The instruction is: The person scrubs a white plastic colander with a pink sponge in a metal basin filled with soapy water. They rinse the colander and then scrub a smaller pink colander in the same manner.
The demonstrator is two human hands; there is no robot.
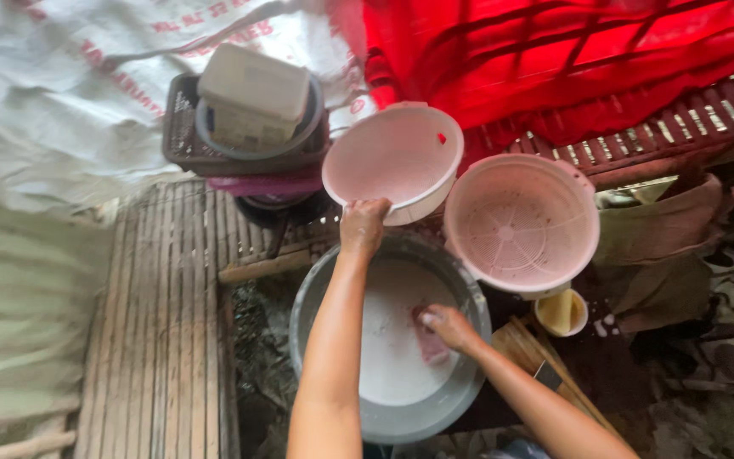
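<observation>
Bamboo-slat floor (163, 323): left hand (362, 225) gripping rim of pink bowl (392, 157), right hand (448, 327) clutching pink sponge (429, 347) in sudsy grey basin (388, 416); pink colander (520, 223) drained beside, washing seemingly midway.

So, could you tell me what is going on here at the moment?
A person is washing up over a large grey basin of milky water. The left hand holds the rim of a pale pink bowl; the right hand presses a pink sponge into the water. A pink strainer basket sits beside them.
</observation>
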